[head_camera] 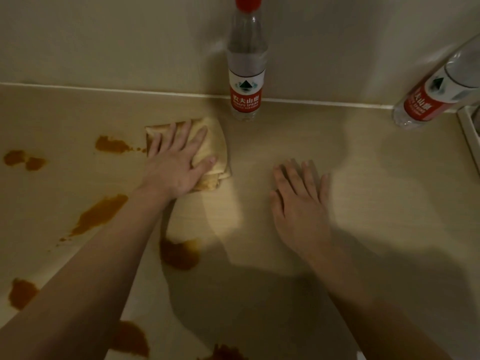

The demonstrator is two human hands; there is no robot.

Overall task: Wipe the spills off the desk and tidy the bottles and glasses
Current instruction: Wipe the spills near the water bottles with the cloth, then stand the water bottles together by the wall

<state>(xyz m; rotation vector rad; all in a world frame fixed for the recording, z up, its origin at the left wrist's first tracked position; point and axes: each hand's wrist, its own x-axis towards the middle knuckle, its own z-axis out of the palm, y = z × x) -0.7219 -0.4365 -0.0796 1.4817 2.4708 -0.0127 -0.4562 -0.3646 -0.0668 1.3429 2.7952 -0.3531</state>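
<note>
L hand (179,162) pressing cloth (207,149) flat on desk (363,165).
Fingers spread, cloth lying under grip; orange spills (100,215) sitting left & near-side of it. R hand (298,201) resting open, palm down; bottle (246,66) standing beyond.

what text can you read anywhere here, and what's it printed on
"农夫山泉": red label of the upright bottle by the wall.
"NONGFU SPRING": same label, beneath the characters.
Smaller line below that: too blurred to read.
Right bottle: matching red label, text only partly legible.
</note>
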